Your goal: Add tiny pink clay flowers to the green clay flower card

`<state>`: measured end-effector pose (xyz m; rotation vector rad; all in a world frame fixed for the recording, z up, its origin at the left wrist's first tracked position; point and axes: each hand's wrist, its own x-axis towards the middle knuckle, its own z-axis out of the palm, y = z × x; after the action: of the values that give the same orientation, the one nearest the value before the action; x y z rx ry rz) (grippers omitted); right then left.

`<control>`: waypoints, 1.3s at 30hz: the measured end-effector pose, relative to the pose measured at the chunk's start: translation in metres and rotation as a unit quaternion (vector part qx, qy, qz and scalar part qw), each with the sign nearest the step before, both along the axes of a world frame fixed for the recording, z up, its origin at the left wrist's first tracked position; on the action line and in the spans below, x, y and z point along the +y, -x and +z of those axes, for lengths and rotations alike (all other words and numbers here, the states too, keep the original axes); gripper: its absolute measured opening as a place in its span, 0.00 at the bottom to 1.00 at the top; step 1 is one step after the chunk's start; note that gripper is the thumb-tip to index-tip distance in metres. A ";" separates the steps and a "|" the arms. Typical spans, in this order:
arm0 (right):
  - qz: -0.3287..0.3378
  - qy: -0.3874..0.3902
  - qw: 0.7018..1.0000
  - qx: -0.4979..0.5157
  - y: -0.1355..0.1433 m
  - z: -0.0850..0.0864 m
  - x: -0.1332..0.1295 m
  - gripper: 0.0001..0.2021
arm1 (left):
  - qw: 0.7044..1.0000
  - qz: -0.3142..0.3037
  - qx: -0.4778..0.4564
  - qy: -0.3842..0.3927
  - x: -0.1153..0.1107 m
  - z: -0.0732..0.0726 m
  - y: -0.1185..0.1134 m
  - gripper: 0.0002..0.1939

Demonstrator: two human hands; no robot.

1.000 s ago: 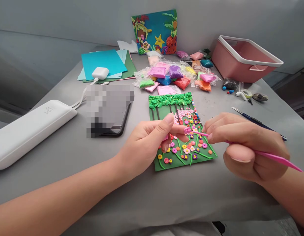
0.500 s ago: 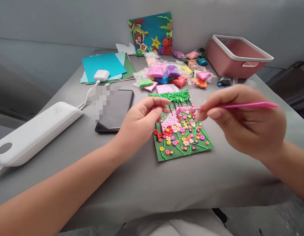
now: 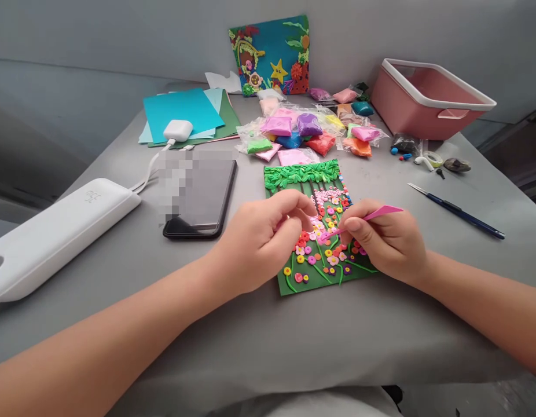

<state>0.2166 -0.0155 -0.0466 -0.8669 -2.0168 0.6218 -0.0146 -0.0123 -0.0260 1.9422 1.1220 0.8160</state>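
A green card (image 3: 309,284) covered with clay flowers, stems and a leafy green top lies on the table in front of me. My right hand (image 3: 381,237) pinches a pink plastic clay tool (image 3: 384,212), its thin tip pointing down-left at the pink and red flowers in the card's middle. Over the card's left side is my left hand (image 3: 268,237), fingers curled with thumb and forefinger close together. Whatever it pinches, if anything, is too small or hidden to make out. Both hands cover parts of the flower picture.
Behind the card lie several bagged clay packs (image 3: 309,124) and an upright sea picture (image 3: 268,55). A pink bin (image 3: 398,104) stands back right, a craft knife (image 3: 459,211) nearer. Leftward are a phone (image 3: 202,197), a white power bank (image 3: 63,237) and coloured sheets (image 3: 185,110).
My right hand has come down and left, bringing the clay tool's tip lower over the flowers. My left hand has moved slightly right and down. The craft knife has come into sight.
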 end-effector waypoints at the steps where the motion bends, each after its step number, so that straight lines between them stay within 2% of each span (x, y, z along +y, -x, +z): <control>1: -0.002 0.001 1.000 -0.007 0.000 -0.001 0.000 0.10 | 1.000 -0.006 0.008 -0.013 0.000 -0.001 0.000 0.12; 13: -0.001 -0.014 1.000 -0.024 -0.003 -0.006 0.002 0.06 | 0.994 -0.043 0.059 -0.080 0.002 -0.006 -0.001 0.11; 20: 0.003 -0.037 0.998 -0.043 -0.003 -0.007 0.002 0.08 | 0.984 -0.091 0.077 -0.129 -0.001 -0.011 0.000 0.15; 25: 0.003 -0.060 0.996 -0.060 -0.001 -0.004 0.003 0.09 | 0.967 -0.135 0.107 -0.187 0.001 -0.016 0.001 0.16; 29: 0.011 -0.062 0.996 -0.057 0.000 -0.002 0.003 0.10 | 0.964 -0.133 0.122 -0.193 0.004 -0.022 0.002 0.15; 33: 0.014 -0.022 1.000 -0.003 -0.003 -0.002 0.001 0.09 | 0.966 -0.138 0.119 -0.184 0.006 -0.026 0.001 0.15; 39: 0.004 0.003 1.000 0.014 -0.004 -0.002 0.001 0.10 | 0.972 -0.123 0.098 -0.172 0.002 -0.021 0.001 0.17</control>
<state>0.2207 -0.0150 -0.0487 -0.8496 -1.9957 0.6403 -0.0153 -0.0098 -0.0470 2.4396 0.8634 0.7313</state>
